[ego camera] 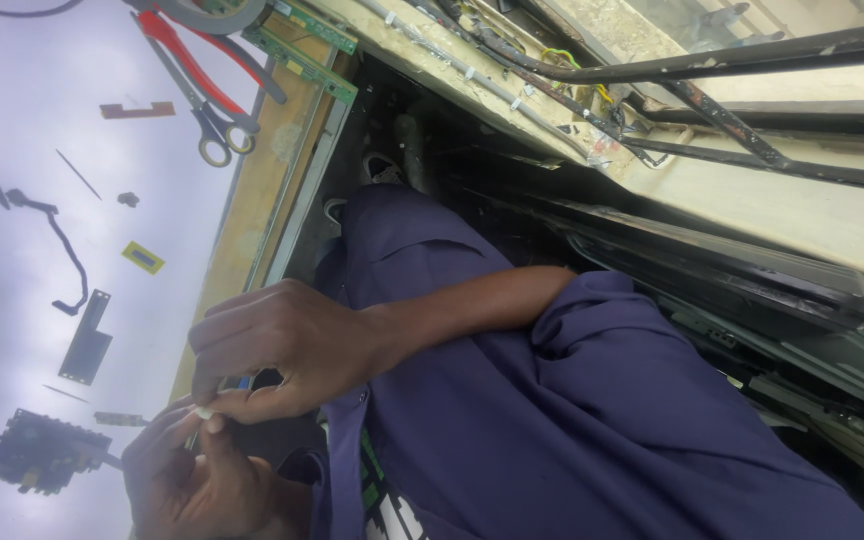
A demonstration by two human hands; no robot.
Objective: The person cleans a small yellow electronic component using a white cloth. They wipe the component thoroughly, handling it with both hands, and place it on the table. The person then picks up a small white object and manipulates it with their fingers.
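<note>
We pinch a tiny white bit at the table edge
Right hand [282,350] & left hand [192,470] meet fingertip to fingertip, both nipped shut on the white bit [204,412]; held close for fine work; scissors [214,120], circuit board [44,452] lie nearby.

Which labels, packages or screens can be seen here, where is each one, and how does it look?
Lit panel: fills the left side, a flat surface glowing pale violet-white, with scissors, small parts and a cable lying on it.
Yellow label: on the panel, left of the hands, a small rectangle with a dark middle.
Reddish-brown strip: upper left on the panel, a small flat notched piece.
No packages are in view.
</note>
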